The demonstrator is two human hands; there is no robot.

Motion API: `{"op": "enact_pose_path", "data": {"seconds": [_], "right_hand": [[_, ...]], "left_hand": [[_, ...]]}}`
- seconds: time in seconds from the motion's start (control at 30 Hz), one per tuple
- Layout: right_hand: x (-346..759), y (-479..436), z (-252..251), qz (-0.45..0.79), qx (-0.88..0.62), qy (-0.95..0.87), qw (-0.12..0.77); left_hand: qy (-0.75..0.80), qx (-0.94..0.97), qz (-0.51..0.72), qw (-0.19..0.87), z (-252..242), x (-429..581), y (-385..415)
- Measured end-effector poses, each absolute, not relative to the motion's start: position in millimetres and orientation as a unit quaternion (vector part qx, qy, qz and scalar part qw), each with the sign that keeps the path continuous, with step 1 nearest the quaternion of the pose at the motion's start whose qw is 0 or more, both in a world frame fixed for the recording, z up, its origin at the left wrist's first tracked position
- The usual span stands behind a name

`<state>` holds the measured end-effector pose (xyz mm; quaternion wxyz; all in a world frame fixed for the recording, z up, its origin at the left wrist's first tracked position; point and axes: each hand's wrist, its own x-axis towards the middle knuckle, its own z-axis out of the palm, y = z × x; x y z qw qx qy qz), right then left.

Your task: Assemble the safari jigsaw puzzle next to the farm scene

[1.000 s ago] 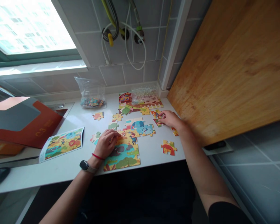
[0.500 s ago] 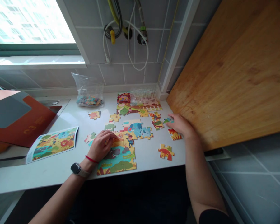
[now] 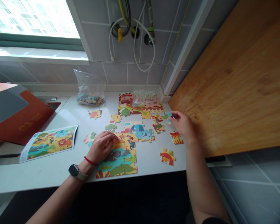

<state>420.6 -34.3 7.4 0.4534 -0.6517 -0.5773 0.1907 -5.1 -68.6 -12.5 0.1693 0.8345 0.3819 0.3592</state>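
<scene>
My left hand (image 3: 102,146) rests on the left side of a partly joined jigsaw puzzle (image 3: 124,161), its fingers loosely bent and their tips on the picture. The joined part shows a hippo, a pond and blue elephants. At the right, my right hand (image 3: 183,123) pinches a green and light-blue puzzle piece (image 3: 167,116) between thumb and fingers. Close to it lie a red and green piece (image 3: 158,128) and an orange mane piece (image 3: 176,137). A lion-face piece (image 3: 167,156) lies nearer the front edge.
A picture sheet (image 3: 52,141) lies at the left beside an orange and grey box (image 3: 18,115). At the back stand a clear bag of pieces (image 3: 91,93) and a farm puzzle (image 3: 126,99) partly under clear plastic. A wooden board (image 3: 242,84) borders the right side.
My right hand has raised and turned the green and light-blue piece, so more of it shows. My left hand stays on the puzzle. The view has shifted slightly.
</scene>
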Motion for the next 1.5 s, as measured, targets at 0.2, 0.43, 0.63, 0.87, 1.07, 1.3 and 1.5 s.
{"op": "enact_pose_path", "data": {"seconds": [0.2,0.43,0.63,0.87,1.07,1.3,1.5], "right_hand": [[376.9,-30.9,16.7,0.371,-0.59,-0.519,0.495],[336.9,-20.0,29.4,0.377,-0.561,-0.583,0.45],[309.7,-3.7,27.0,0.396,-0.543,-0.603,0.43],[289.7,-7.5,5.6,0.409,-0.543,-0.616,0.398],[281.2,-12.4,0.3,0.422,-0.531,-0.62,0.395],[344.2,-6.6,15.2,0.242,-0.607,-0.592,0.471],[401.5,4.2,7.4,0.124,-0.688,-0.492,0.518]], "left_hand": [[0.393,0.815,0.391,0.17,-12.9,-4.6,-69.5],[0.4,0.81,0.394,0.169,-15.7,-5.8,-70.7],[0.404,0.807,0.395,0.173,-15.0,-6.7,-72.6],[0.409,0.813,0.369,0.19,-11.4,-7.4,-75.7],[0.405,0.818,0.364,0.188,-12.3,-7.2,-76.5],[0.398,0.81,0.383,0.198,-14.3,-8.3,-76.8],[0.388,0.82,0.375,0.189,-13.2,-7.7,-75.2]]}}
